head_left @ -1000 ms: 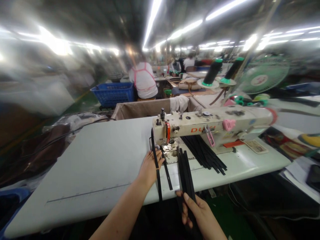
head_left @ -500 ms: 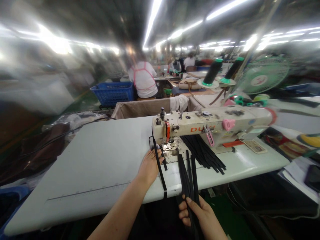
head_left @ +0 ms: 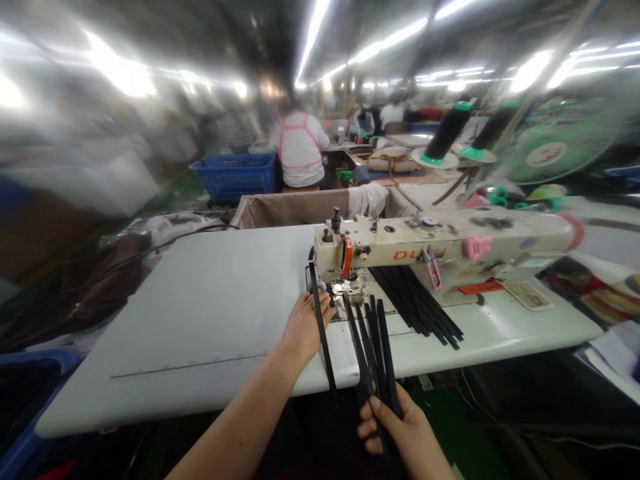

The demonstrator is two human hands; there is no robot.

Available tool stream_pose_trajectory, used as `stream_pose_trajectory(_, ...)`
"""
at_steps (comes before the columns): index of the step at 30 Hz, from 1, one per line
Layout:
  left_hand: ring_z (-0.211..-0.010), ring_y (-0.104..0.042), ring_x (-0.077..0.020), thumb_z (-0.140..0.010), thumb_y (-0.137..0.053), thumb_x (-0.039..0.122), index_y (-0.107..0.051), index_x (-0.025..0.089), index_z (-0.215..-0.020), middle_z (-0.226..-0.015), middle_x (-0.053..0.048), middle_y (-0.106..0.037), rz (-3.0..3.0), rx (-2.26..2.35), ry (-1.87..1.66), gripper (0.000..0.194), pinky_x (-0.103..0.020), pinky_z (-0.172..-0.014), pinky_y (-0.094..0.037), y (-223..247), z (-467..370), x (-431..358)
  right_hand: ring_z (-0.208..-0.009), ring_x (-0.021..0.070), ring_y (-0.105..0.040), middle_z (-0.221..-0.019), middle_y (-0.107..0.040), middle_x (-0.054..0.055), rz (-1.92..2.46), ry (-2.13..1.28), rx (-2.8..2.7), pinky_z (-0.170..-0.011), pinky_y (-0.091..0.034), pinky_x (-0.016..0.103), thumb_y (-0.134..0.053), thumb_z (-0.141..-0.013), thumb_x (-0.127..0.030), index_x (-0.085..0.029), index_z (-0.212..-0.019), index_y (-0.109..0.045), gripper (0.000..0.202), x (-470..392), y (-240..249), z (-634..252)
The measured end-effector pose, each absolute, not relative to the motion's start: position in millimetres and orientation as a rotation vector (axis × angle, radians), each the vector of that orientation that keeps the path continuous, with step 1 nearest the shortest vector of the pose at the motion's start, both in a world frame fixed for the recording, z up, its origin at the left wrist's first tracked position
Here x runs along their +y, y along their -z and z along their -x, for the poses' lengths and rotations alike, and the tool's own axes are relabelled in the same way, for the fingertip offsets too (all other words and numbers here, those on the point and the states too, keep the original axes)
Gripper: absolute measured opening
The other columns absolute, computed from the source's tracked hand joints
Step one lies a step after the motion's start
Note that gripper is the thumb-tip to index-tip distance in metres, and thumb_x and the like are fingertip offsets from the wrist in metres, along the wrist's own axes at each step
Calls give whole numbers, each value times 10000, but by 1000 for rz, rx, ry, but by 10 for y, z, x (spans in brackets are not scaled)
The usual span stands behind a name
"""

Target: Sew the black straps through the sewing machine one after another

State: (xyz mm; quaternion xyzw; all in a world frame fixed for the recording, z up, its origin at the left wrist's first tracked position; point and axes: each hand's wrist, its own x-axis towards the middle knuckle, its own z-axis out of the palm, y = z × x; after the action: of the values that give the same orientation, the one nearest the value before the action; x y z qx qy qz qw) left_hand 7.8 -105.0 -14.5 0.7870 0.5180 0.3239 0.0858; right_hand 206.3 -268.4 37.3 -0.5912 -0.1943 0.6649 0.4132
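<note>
1. Resting palm down on the desk (head_left: pixel 220 293) in the head view, the left hand (head_left: pixel 304 327) is lying just beside the needle plate (head_left: pixel 361 293), fingers close together. Whether its fingertips are pinching anything I cannot tell.
2. One black strip (head_left: pixel 323 337) is passing over the back of those fingers, slanting from the left end of the machine (head_left: pixel 445 232) down towards the front edge of the desk.
3. The right hand (head_left: pixel 393 423) is pinching a bundle (head_left: pixel 389 367) of black strips between thumb and fingers, just in front of that edge. The far ends are fanning out over the desk, pointing towards the needle plate.
4. More strips are lying in a pile (head_left: pixel 420 303), partly under the machine's arm.
5. Handling this well is probably depending on flat left fingers, clear of the needle, and a strip lying straight without twisting. A light right-hand pinch is likely serving best, with the bundle's ends fanned and apart from the single strip.
</note>
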Motion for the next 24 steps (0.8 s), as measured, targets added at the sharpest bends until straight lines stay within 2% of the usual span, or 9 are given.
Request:
stream_pose_trajectory(5,-1370,-623,-267,-1069,-532,365,-720,221,-1267,-1366,-86,-728,-2356,1527,-954,309,-515,-1216,-478,150,-63,-1041,-554,175,-709,-694,-740,-1,1455,-1704,-535,-467,-541,253,-967,-526,-691,-184,-962,-638,745,-2701,-385,-2047)
stream_pose_trajectory(13,-1403,-591,-280,-1063,-542,373,-694,231,-1305,-1398,-87,-705,-2341,1488,-901,320,-530,-1241,-442,115,-39,-1014,-534,178,-701,-674,-722,0,1464,-1705,-579,-439,-520,253,-937,-507,-754,-199,-830,-617,717,-2663,-398,-2007)
stream_pose_trajectory(15,-1403,-588,-280,-1063,-532,353,-702,226,-1290,-1399,-87,-704,-2321,1494,-898,310,-529,-1237,-447,106,-43,-1008,-517,176,-693,-658,-712,-7,1461,-1712,-603,-433,-517,254,-927,-510,-766,-202,-811,-605,715,-2662,-389,-2007)
stream_pose_trajectory(19,-1388,-598,-274,-1058,-500,288,-718,218,-1249,-1374,-89,-715,-2250,1486,-962,299,-532,-1234,-451,143,-37,-984,-456,169,-661,-618,-693,-27,1434,-1733,-623,-405,-491,252,-913,-537,-770,-204,-903,-616,737,-2686,-351,-2025)
stream_pose_trajectory(24,-1275,-673,-246,-1012,-496,187,-738,216,-1145,-1275,-82,-747,-2093,1436,-1131,278,-472,-1176,-522,228,47,-870,-446,147,-647,-660,-709,-14,1411,-1714,-670,-405,-469,240,-879,-639,-752,-207,-852,-595,651,-2734,-315,-2052)
